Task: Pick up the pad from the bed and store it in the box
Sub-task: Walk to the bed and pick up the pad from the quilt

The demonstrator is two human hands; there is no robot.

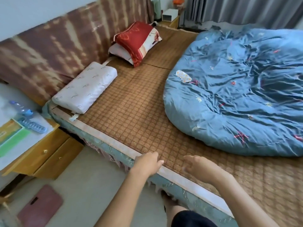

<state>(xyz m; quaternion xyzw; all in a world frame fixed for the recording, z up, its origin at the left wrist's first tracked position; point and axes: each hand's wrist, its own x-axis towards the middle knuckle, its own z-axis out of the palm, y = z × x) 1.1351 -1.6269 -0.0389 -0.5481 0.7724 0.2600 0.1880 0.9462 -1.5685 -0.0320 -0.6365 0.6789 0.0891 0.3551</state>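
Both hands hover low over the near edge of the bed (164, 112): the left hand (148, 163) rests with curled fingers on the white border strip, holding nothing, and the right hand (199, 166) hangs just beside it, fingers loosely bent and empty, a little blurred. They look placed to lean in, not to grasp anything here.

What I take for the pad (183, 76), a small oval white piece with coloured dots, lies flat on the blue quilt (237, 95), near its left edge and well apart from both hands, so a long reach across the woven mat (131, 104) seems needed.

Beyond it sit a white pillow (86, 87) and a red-covered pillow stack (136, 41) against the headboard. A white open box (169, 15) stands on the far bedside stand; whether that is the storage box I cannot tell. At left, the desk (41, 145) carries a bottle (20, 107).
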